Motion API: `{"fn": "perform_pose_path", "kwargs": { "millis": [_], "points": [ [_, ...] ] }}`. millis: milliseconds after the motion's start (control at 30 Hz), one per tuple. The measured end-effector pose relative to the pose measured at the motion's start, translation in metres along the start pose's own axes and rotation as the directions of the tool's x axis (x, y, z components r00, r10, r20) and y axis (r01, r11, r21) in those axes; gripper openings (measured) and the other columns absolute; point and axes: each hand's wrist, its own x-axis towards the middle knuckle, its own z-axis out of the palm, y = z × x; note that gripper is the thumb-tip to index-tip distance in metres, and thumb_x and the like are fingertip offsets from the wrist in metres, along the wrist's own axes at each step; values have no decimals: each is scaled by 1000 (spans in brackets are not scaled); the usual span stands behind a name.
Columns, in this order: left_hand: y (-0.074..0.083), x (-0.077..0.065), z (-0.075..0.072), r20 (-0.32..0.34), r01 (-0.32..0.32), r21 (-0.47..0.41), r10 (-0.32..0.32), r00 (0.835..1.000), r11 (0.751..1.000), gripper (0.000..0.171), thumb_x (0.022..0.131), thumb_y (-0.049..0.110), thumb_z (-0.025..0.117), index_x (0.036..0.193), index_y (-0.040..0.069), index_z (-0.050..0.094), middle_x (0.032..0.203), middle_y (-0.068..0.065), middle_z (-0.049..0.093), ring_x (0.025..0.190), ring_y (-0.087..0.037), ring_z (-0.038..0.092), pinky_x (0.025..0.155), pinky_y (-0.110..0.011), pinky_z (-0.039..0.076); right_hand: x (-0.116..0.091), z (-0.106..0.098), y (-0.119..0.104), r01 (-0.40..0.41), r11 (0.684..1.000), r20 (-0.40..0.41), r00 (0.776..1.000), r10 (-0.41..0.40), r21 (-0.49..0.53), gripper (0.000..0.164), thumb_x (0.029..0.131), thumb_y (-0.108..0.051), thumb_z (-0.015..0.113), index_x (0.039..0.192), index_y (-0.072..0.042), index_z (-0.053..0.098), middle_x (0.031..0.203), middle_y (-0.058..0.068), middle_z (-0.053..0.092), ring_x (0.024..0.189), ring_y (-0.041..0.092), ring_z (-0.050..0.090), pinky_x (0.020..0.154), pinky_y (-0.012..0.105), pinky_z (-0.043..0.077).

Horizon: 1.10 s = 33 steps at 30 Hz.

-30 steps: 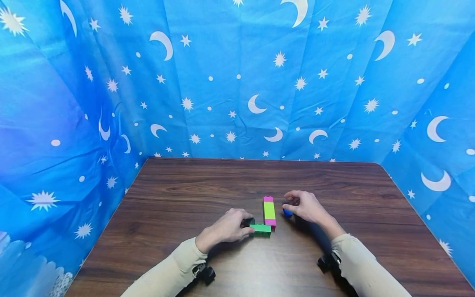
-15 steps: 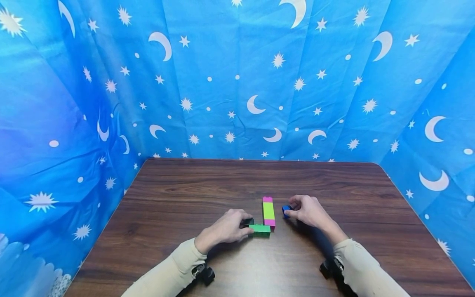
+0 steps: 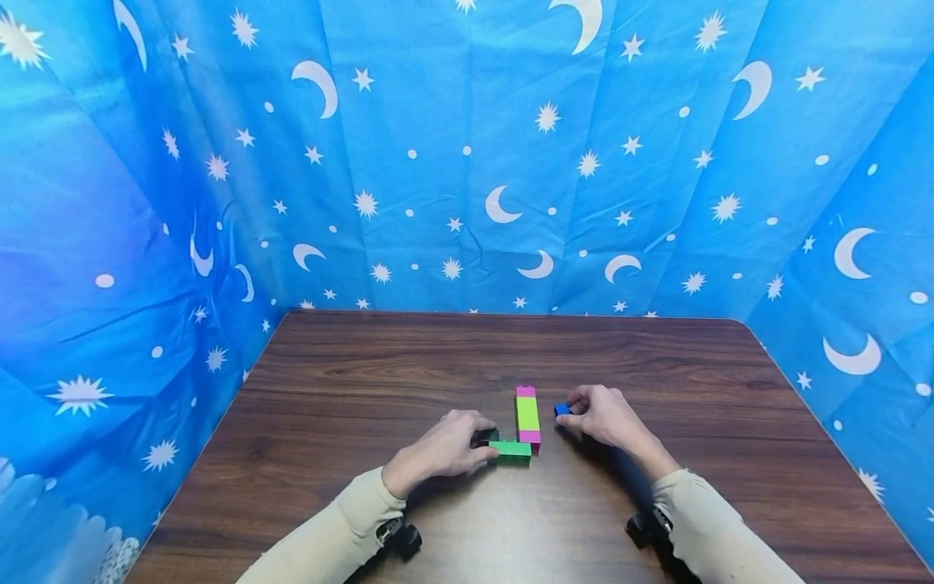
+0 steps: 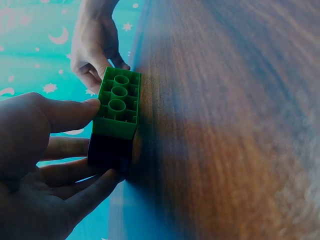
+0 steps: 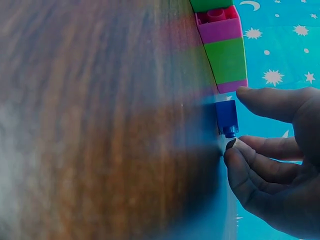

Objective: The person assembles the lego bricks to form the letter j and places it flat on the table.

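Observation:
My left hand (image 3: 447, 444) pinches a green toy brick (image 3: 513, 453) and a black brick (image 4: 110, 151) joined to it. Its thumb lies on the green one, which is on its side with its hollow, tubed underside facing the left wrist camera. The fingers are at the black one. My right hand (image 3: 604, 412) holds a small blue brick (image 3: 562, 410) between thumb and fingers, low by the table; its stud shows in the right wrist view. Between the hands lies a row of magenta and lime bricks (image 3: 528, 415), its near end by the green brick.
The dark wood-grain table (image 3: 365, 357) carries everything. A blue cloth (image 3: 438, 186) with moons and stars hangs behind and at both sides. Black wrist cameras (image 3: 409, 542) hang under the sleeves, close to the tabletop.
My right hand has drawn slightly back toward the right, and the blue brick has turned and shifted a little in its fingers. The left hand and the row have hardly moved.

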Motion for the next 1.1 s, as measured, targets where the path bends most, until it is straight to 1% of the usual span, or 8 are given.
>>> {"fn": "perform_pose_path", "kwargs": {
  "millis": [267,400,567,667,933,1100],
  "points": [
    [-1,0,0,2,5,-10,-5,1000,1000,40,86,32,72,117,7,70,101,-1,70,89,-10,62,79,-26,51,3,3,-2,42,999,12,999,-42,-5,29,79,-23,79,99,-4,70,81,0,69,63,9,59,61,28,49],
    [0,-1,0,2,4,-3,-4,1000,1000,41,86,33,72,118,7,69,104,-1,71,92,-11,63,82,-28,51,5,2,-3,44,999,44,998,-45,24,25,81,-16,77,101,-3,70,81,1,69,62,9,59,59,27,49],
    [0,-1,-1,6,8,-2,-8,1000,1000,42,87,34,71,118,6,69,107,-2,71,96,-13,63,85,-28,51,6,2,-4,39,997,87,995,-45,67,26,80,-10,72,105,-2,69,81,2,68,61,11,60,55,27,49],
    [0,-1,-1,8,8,-7,-8,1000,1000,41,87,33,71,118,6,69,106,-2,71,96,-12,63,85,-27,51,8,2,-4,65,996,89,994,-70,59,26,79,-8,71,104,-2,69,82,3,69,63,11,60,54,27,49],
    [1,-1,-2,8,9,-18,-9,1000,1000,40,87,33,71,118,7,69,104,-1,71,94,-11,63,83,-26,51,16,1,-5,73,996,79,994,-77,53,26,78,-8,72,104,-4,71,87,4,70,72,13,61,60,27,50],
    [-1,0,-1,12,12,-27,-11,1000,1000,40,87,33,72,118,7,69,103,0,71,91,-10,62,81,-25,51,22,2,-6,89,994,67,993,-93,62,27,76,-6,72,104,-4,71,86,4,69,74,15,60,62,27,50]
  ]
}}
